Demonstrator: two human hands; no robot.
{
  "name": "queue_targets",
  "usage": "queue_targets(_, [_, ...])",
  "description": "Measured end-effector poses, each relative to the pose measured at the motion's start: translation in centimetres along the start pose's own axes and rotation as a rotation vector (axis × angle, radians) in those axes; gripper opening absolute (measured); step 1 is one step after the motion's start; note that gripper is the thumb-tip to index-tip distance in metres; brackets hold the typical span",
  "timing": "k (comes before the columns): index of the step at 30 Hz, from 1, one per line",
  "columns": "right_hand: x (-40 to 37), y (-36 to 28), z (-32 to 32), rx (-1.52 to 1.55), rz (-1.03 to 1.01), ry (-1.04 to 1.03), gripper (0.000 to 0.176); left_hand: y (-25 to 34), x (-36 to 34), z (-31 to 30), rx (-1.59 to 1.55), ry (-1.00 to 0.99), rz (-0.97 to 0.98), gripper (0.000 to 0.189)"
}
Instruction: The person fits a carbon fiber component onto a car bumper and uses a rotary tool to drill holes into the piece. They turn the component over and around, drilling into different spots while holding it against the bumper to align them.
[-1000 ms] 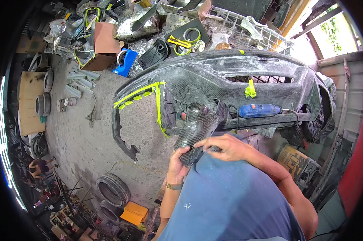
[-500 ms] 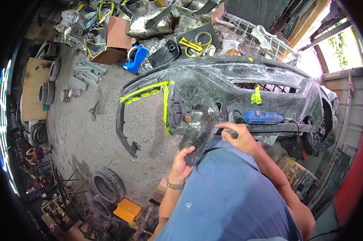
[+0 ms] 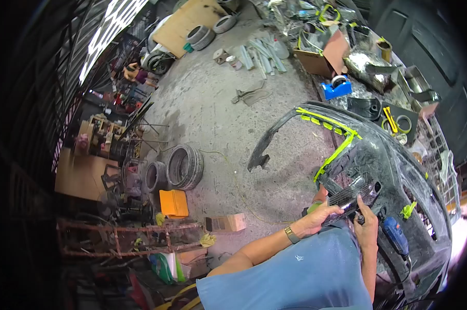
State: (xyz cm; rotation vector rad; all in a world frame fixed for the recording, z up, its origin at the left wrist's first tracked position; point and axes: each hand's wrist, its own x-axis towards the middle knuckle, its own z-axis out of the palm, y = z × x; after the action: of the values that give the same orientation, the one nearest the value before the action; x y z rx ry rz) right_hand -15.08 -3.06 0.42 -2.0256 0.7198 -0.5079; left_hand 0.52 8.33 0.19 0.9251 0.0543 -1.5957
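My left hand (image 3: 320, 218), with a watch at the wrist, is closed on the lower end of a glossy black carbon-fibre piece (image 3: 351, 192). My right hand (image 3: 367, 223) is wrapped round a short dark cylindrical handle (image 3: 359, 219), its index finger stretched against the piece's right side. Both hands are close to my blue shirt. Just beyond lies a large dusty black car bumper (image 3: 393, 170), edged at one opening with bright yellow-green tape (image 3: 336, 155). A blue corded power tool (image 3: 395, 235) rests on the bumper, right of my right hand.
Behind the bumper are a blue tape dispenser (image 3: 337, 89), a yellow cutter (image 3: 390, 119) and a cardboard box (image 3: 321, 57). Tyres (image 3: 186, 166) and an orange block (image 3: 173, 203) are on the floor at left. A rusty metal frame (image 3: 140, 229) stands nearby; another person (image 3: 136, 74) is farther off.
My view has swung left, shifting the bumper and hands rightward and showing more floor. Both hands stay on the same things, with the carbon-fibre piece now tilted more sideways in view.
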Motion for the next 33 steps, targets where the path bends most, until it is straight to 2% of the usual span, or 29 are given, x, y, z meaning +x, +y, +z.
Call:
queue_targets(2, [-0.2, -0.1, -0.1, -0.008, 0.033, -0.046, 0.069, -0.9, -0.1, 0.1, 0.142, 0.045, 0.102, 0.051])
queue_targets(5, [-0.5, -0.2, 0.0, 0.032, -0.038, -0.032, 0.070, -1.7, -0.9, 0.2, 0.131, 0.087, 0.133, 0.055])
queue_targets(7, [-0.6, 0.2, 0.2, 0.026, -0.051, -0.052, 0.071, -1.6, -1.5, 0.9, 0.130, 0.111, 0.210, 0.049])
queue_targets(8, [-0.7, -0.1, 0.3, 0.014, -0.079, -0.031, 0.072, -2.1, -1.4, 0.1, 0.141, 0.132, 0.201, 0.036])
queue_targets(9, [-0.9, -0.5, 0.0, 0.027, -0.029, -0.063, 0.073, -1.3, -2.8, 1.9, 0.029, 0.215, 0.137, 0.023])
queue_targets(11, [-1.0, -0.3, -0.4, 0.041, -0.013, -0.114, 0.072, -1.3, -2.8, 1.9, 0.005, 0.184, 0.149, 0.020])
queue_targets(12, [-1.2, -0.1, -0.4, 0.015, -0.053, -0.108, 0.073, -1.5, -2.8, 1.8, -0.027, 0.237, 0.140, 0.020])
queue_targets(18, [-1.8, 0.0, -1.4, 0.034, -0.066, -0.062, 0.073, -1.2, -2.5, 1.9, 0.037, 0.116, 0.201, 0.040])
queue_targets(24, [-0.9, -1.3, -2.1, 0.041, 0.000, 0.024, 0.077, 0.5, -1.4, 3.1, 0.140, 0.106, 0.180, 0.041])
queue_targets(33, [0.8, -0.8, -2.5, -0.017, 0.032, 0.014, 0.083, 2.2, 0.1, 4.2, 0.185, 0.049, 0.156, 0.044])
